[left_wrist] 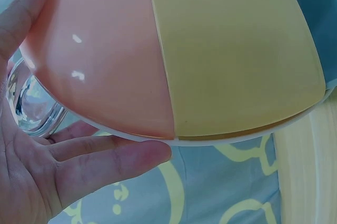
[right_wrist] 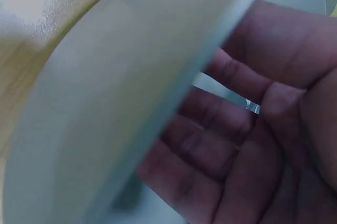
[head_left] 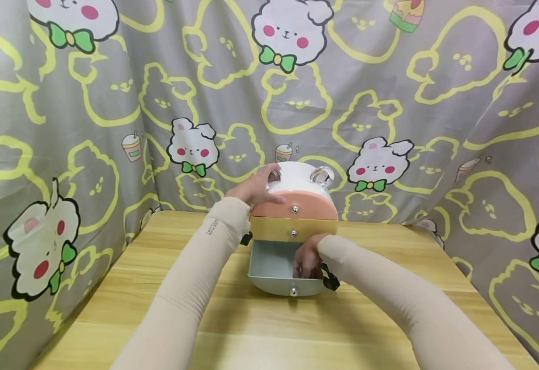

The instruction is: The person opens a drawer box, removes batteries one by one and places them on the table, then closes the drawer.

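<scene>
A small bear-shaped drawer box [head_left: 294, 173] stands on the table, white on top with two shiny ring ears [head_left: 322, 177]. My left hand [head_left: 253, 187] rests on its upper left corner, beside one ear. One digit lies over the peach drawer [left_wrist: 105, 39]; the others stretch along the side, spread and fairly straight. Below sits the yellow drawer [head_left: 269, 229], pushed in. The grey-green bottom drawer [head_left: 269, 285] is pulled out. Inside it hangs my right hand [head_left: 308, 259], loosely bent fingers pointing down behind the front panel [right_wrist: 105, 76], fingertips hidden by it.
The wooden table [head_left: 195, 318] runs out to both sides and in front of the box. Patterned curtains [head_left: 232, 103] hang close at the back and both sides. Each drawer has a round silver knob [head_left: 293, 291].
</scene>
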A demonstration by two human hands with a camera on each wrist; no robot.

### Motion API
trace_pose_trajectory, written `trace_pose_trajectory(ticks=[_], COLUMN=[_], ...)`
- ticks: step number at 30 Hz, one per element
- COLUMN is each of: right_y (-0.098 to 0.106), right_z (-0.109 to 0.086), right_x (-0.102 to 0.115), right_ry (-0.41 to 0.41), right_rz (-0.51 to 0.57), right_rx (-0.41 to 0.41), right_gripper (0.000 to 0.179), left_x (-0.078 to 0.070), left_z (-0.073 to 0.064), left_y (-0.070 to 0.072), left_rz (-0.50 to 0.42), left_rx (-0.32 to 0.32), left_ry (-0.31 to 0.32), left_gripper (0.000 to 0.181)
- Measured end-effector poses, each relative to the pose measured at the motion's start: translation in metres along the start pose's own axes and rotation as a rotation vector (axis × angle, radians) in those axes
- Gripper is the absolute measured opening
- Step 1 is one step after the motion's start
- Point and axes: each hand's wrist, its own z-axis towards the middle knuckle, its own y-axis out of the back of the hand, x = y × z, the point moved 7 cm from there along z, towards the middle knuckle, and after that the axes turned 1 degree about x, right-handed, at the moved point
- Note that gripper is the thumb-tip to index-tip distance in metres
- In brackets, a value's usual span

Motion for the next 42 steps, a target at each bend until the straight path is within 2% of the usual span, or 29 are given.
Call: trace_pose_trajectory(ticks=[3,8,14,19,26,29,37,42], right_y=[0.000,-0.004,-0.011,-0.011,-0.001,0.003,0.012,0.013], right_z=[0.002,0.004,0.001,-0.001,-0.002,0.002,0.004,0.002], right_x=[0.001,0.003,0.010,0.018,0.014,0.011,0.005,0.007], right_ry=[0.012,0.032,0.041,0.032,-0.017,-0.019,-0.030,-0.029], right_rz=[-0.015,-0.013,-0.056,-0.085,-0.130,-0.144,-0.114,-0.126], right_rx=[0.013,0.082,0.119,0.081,-0.032,-0.058,-0.160,-0.157], right_gripper=[0.020,0.020,0.029,0.031,0.012,0.010,0.005,0.007], left_x=[0.000,0.000,0.000,-0.001,0.000,0.001,0.000,0.002], left_z=[0.000,0.000,-0.001,-0.003,-0.001,0.000,0.000,-0.001], left_y=[0.001,0.001,0.000,0.001,-0.001,-0.002,-0.001,-0.002], left_rz=[0.002,-0.008,-0.013,-0.011,-0.007,-0.012,0.002,0.012], left_rx=[0.001,-0.001,-0.002,-0.012,-0.015,-0.018,-0.024,-0.023], left_ry=[0.005,0.014,0.015,0.016,0.005,0.002,-0.006,0.000], left_gripper=[0.094,0.093,0.095,0.094,0.092,0.091,0.093,0.093])
